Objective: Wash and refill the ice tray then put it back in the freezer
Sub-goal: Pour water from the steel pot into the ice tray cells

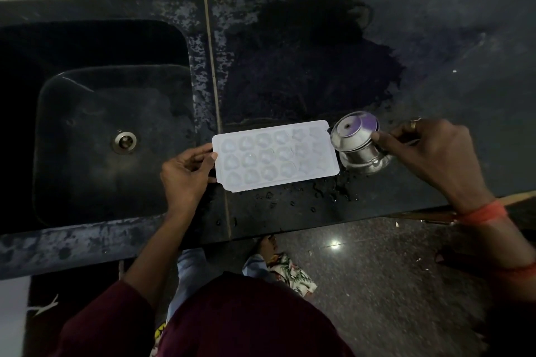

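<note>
Working over the wet table (435,52), sink (87,159) to the left, I judged refilling was in hand. The ice tray (275,155) lay flat near the front edge. The left hand (185,175) pinched its left end, and the right hand (429,153) had its fingers (383,138) curled round a steel pot (358,151) at its right end. A slow pour, cell by cell, seemed best; open room lay behind.

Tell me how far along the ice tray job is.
Washing looks done: the ice tray lies on the wet counter beside the sink. Refilling is in hand: the left hand holds its end while the right hand tips a steel cup at the other. Still left: carrying it to the freezer.
</note>
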A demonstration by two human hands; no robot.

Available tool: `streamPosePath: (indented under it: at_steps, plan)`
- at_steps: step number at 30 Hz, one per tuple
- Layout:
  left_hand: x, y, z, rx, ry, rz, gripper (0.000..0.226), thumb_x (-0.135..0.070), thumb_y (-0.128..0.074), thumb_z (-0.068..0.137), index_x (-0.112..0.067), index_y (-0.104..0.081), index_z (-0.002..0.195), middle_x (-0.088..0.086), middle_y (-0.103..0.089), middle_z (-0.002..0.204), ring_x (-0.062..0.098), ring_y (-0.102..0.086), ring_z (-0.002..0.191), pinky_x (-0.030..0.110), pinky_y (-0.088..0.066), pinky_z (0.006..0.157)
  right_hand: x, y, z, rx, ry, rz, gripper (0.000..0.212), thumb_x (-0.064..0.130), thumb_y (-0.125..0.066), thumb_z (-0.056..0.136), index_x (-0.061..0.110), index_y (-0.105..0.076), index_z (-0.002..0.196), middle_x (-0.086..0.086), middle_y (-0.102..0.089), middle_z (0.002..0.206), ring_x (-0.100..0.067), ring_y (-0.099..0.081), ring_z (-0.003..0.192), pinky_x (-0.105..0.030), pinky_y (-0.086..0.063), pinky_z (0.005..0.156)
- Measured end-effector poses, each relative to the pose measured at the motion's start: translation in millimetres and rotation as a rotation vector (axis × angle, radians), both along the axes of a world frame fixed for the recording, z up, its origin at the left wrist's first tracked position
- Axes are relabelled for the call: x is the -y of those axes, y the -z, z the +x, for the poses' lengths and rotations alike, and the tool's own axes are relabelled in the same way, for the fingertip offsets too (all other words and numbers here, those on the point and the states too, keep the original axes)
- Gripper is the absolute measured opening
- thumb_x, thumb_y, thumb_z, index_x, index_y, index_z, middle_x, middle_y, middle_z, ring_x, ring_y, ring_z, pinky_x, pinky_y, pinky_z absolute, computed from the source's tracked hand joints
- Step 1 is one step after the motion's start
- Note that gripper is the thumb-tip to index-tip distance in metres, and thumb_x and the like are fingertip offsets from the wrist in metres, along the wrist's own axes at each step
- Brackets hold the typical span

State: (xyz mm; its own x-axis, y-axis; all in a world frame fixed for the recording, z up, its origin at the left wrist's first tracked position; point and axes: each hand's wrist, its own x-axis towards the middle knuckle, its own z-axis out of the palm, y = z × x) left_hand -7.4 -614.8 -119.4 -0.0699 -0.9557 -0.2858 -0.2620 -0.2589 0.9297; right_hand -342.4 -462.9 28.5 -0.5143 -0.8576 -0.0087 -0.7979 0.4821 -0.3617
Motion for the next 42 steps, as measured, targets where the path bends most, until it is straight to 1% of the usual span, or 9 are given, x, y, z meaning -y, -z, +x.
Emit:
streamPosePath:
  at_steps: [2,7,16,19,23,29,34,38,42]
  plan:
    - [-0.3,-1.3,-0.5,-0.009,-0.001,0.001,0.021,-0.006,-0.073,0.092,-0.009,-0.077,0.113,0.005,-0.079,0.099,0.018,-0.078,0.079,0.031,-0.063,0.057,0.1,0.3,-0.6,-0.012,-0.004,0.0,0.042,0.064,-0.064,0.082,0.025,-0.078,0.079,0.003,-0.076,0.075,-0.016,-0.071,0.069,-0.027,-0.049,0.062]
    - [-2.2,-5.9,-1.9,-0.027,0.006,-0.011,0.021,-0.005,-0.072,0.092,-0.014,-0.076,0.11,0.0,-0.078,0.094,0.013,-0.077,0.074,0.024,-0.06,0.054,0.6,-0.4,-1.3,-0.002,-0.015,0.017,0.04,0.062,-0.065,0.083,0.023,-0.078,0.079,0.003,-0.074,0.072,-0.008,-0.063,0.062,-0.013,-0.036,0.056]
    - [-2.2,-4.6,-1.2,0.007,-0.003,-0.018,0.021,-0.007,-0.073,0.092,-0.011,-0.077,0.112,0.001,-0.079,0.097,0.017,-0.078,0.078,0.027,-0.062,0.056,0.7,-2.2,1.1,-0.023,-0.005,0.028,0.035,0.058,-0.068,0.084,0.025,-0.078,0.08,0.003,-0.074,0.074,-0.006,-0.058,0.063,-0.012,-0.031,0.056]
    - [-2.1,-4.2,-1.4,0.009,-0.003,-0.02,0.02,-0.008,-0.073,0.092,-0.011,-0.077,0.112,0.001,-0.079,0.098,0.018,-0.078,0.078,0.029,-0.062,0.056,-2.1,-4.4,0.0,0.001,0.012,0.037,0.036,0.058,-0.068,0.084,0.024,-0.078,0.08,0.005,-0.071,0.071,-0.007,-0.062,0.067,-0.016,-0.035,0.057]
    - [-2.0,-2.8,-1.2,0.013,-0.004,-0.015,0.02,-0.008,-0.073,0.092,-0.012,-0.077,0.111,0.001,-0.079,0.098,0.018,-0.078,0.078,0.033,-0.064,0.058,-6.6,-11.0,3.2,0.037,0.019,0.047,0.033,0.053,-0.068,0.085,0.022,-0.078,0.08,0.012,-0.061,0.066,-0.003,-0.058,0.067,-0.007,-0.031,0.061]
    - [-0.9,-1.0,-0.3,0.01,-0.005,-0.008,0.02,-0.008,-0.073,0.092,-0.014,-0.077,0.111,0.0,-0.079,0.097,0.019,-0.078,0.08,0.034,-0.064,0.059,-12.1,-10.9,3.5,0.022,0.014,0.072,0.04,0.06,-0.067,0.08,0.021,-0.078,0.079,0.01,-0.06,0.063,-0.007,-0.058,0.063,-0.014,-0.033,0.057]
    - [-0.9,-0.2,-0.1,0.005,0.009,-0.011,0.02,-0.007,-0.073,0.093,-0.012,-0.077,0.112,0.002,-0.079,0.099,0.02,-0.078,0.079,0.033,-0.064,0.057,-12.8,-9.5,4.8,0.002,-0.023,0.094,0.045,0.067,-0.062,0.078,0.025,-0.078,0.077,0.004,-0.072,0.068,-0.017,-0.068,0.065,-0.024,-0.039,0.059]
    - [-0.3,0.2,0.2,0.003,0.01,-0.014,0.021,-0.007,-0.072,0.093,-0.009,-0.076,0.114,0.005,-0.079,0.101,0.021,-0.078,0.079,0.035,-0.064,0.058,-12.5,-8.6,4.7,-0.007,-0.038,0.099,0.039,0.061,-0.067,0.08,0.024,-0.078,0.08,0.003,-0.075,0.073,-0.018,-0.07,0.068,-0.016,-0.036,0.056]
    - [-0.3,1.3,1.2,-0.002,0.016,-0.02,0.021,-0.009,-0.073,0.092,-0.011,-0.077,0.113,0.004,-0.079,0.101,0.023,-0.078,0.08,0.037,-0.064,0.059,-11.7,-9.0,5.4,0.021,-0.041,0.118,0.04,0.062,-0.066,0.08,0.024,-0.078,0.08,0.003,-0.074,0.072,-0.016,-0.069,0.066,-0.021,-0.04,0.058]
